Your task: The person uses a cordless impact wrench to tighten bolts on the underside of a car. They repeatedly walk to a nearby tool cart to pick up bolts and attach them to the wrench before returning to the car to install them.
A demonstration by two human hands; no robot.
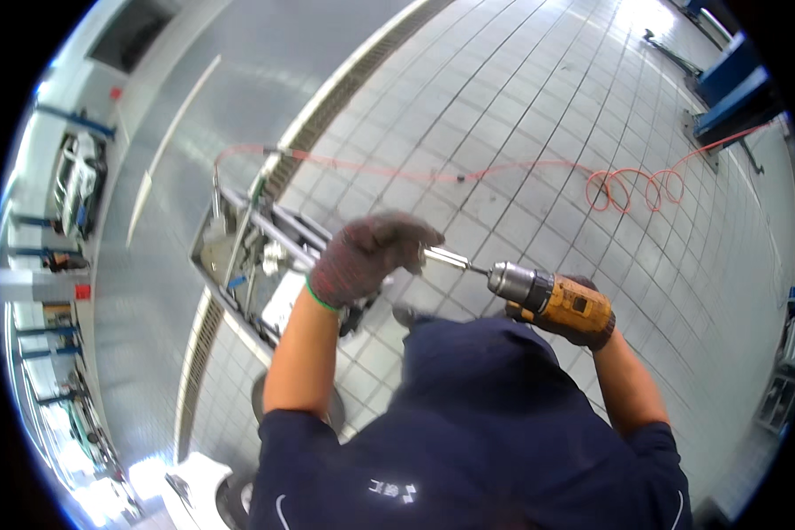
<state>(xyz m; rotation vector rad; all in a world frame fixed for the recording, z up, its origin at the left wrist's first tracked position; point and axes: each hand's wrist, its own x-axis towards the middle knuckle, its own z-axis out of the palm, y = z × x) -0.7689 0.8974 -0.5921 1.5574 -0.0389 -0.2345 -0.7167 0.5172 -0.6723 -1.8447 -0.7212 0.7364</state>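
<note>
Drill, right of centre, probably heavy and rigid, best held at the rear, where the right hand clasps it; whether the left hand pinches the bit, I cannot tell.

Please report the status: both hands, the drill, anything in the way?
Right hand gripping yellow drill. Left hand at far end of silver rod, grip unclear. Orange hose on floor beyond, apart from drill.

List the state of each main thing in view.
Yellow-and-black power drill: held in the dark-gloved right hand, pointing left.
Slim shiny metal rod: in line with the drill.
Dark-gloved left hand: at the rod's far end, grip unclear.
Thin orange hose: laid out, partly coiled.
Grey metal bin: open, loaded.
</note>
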